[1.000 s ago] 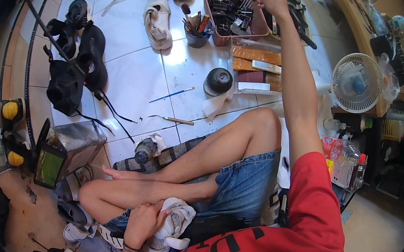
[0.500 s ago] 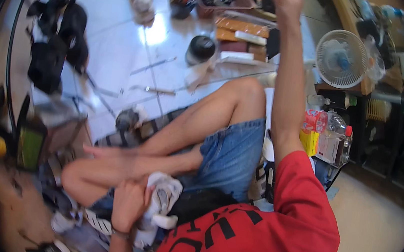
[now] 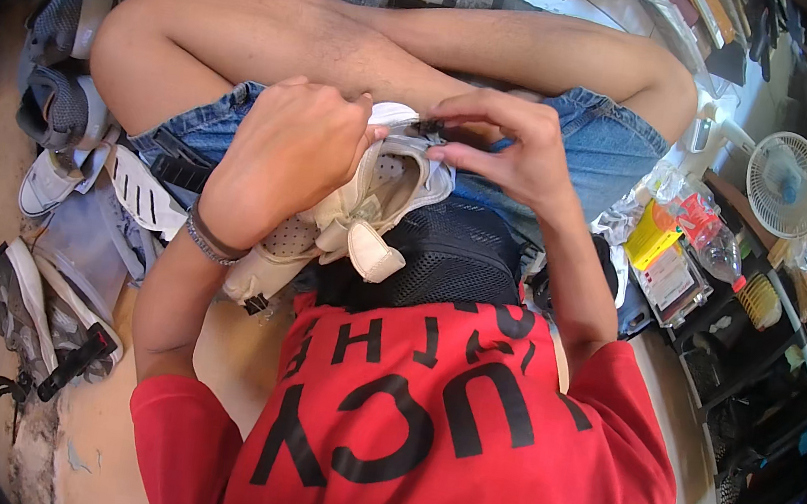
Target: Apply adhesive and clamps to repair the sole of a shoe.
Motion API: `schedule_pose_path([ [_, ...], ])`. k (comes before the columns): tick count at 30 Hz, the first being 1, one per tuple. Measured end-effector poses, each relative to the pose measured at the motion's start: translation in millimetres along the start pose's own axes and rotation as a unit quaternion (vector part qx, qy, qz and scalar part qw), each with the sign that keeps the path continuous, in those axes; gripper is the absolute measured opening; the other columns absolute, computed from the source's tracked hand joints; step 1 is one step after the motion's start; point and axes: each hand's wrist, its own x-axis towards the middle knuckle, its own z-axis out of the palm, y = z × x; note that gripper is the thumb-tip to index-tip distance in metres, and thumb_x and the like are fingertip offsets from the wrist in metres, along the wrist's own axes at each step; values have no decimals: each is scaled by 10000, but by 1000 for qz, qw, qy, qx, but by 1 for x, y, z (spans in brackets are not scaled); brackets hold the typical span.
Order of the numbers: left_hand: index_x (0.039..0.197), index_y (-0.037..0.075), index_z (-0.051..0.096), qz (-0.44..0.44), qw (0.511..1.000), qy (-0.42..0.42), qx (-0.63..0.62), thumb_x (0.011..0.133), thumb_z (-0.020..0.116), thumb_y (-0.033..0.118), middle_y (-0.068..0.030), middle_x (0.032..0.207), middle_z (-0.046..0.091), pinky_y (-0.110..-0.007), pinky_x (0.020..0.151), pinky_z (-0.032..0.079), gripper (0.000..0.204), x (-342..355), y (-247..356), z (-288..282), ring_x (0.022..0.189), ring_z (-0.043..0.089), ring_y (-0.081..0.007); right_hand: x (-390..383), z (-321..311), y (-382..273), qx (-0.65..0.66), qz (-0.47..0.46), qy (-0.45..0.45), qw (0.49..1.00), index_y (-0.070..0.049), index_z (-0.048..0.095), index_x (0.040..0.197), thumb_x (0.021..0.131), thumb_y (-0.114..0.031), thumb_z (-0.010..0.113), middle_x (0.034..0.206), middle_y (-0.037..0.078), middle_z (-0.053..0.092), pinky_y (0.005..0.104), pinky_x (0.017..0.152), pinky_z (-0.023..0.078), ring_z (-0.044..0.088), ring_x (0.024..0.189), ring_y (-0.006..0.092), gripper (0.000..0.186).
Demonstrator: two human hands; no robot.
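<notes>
Right now both hands are on a cream-white shoe [image 3: 399, 191], held over the lap just above a black mesh piece [image 3: 463, 259]. Left hand [image 3: 297, 153] is wrapped over the shoe's left side, fingers curled, thumb near the rim of its opening. Right hand [image 3: 517, 145] is at the upper right edge, thumb and index finger narrowed on a small dark clip [image 3: 429, 126]; can't tell if the clip bites the upper, too small. Shoe is tilted, opening facing up, strap end loose toward the shirt. Second dark clip [image 3: 257, 305] sits at the shoe's lower left end. Left floor: camouflage shoe [image 3: 14, 305] with a black clamp [image 3: 75, 365] against it; grey shoe [image 3: 63, 110] further up. Right side: yellow box [image 3: 652, 237] beside a red-labelled bottle [image 3: 708, 234], white fan [image 3: 788, 184] beyond, bristle brush [image 3: 758, 301] nearby.
</notes>
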Motion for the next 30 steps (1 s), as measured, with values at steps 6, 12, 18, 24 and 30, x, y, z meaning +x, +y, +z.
schedule_pose_path([
  [6,985,17,719,11,999,16,-34,918,672,380,-169,801,669,-450,754,489,373,-11,-8,-10,827,639,-350,3,5,3,-16,-14,6,1000,8,762,1045,720,-52,891,989,95,772,299,846,581,735,934,171,355],
  [12,924,17,733,-8,998,38,-45,862,731,329,-133,821,674,-426,810,467,318,-18,-5,-4,862,613,-310,5,14,-3,26,66,24,997,-2,768,1019,718,-57,890,1012,108,778,305,834,583,745,927,192,330],
  [18,821,-19,726,-2,996,66,-56,902,693,253,-125,746,673,-411,773,455,285,-15,-6,0,832,615,-291,13,12,3,-38,-10,9,999,-4,754,960,741,-70,872,974,102,772,312,781,589,747,872,218,257],
  [24,899,-61,744,-6,996,64,-58,921,669,223,-126,740,680,-400,775,444,294,-12,-6,-1,834,602,-267,27,13,2,-72,-86,-5,994,-9,731,865,748,-41,839,912,93,758,334,747,586,737,852,252,162],
  [30,917,-63,748,-13,997,58,-57,913,671,216,-117,739,684,-386,785,444,289,-13,-7,1,847,606,-250,42,14,7,-72,-98,-53,991,5,713,820,736,-9,834,889,97,752,338,763,592,740,867,241,147],
])
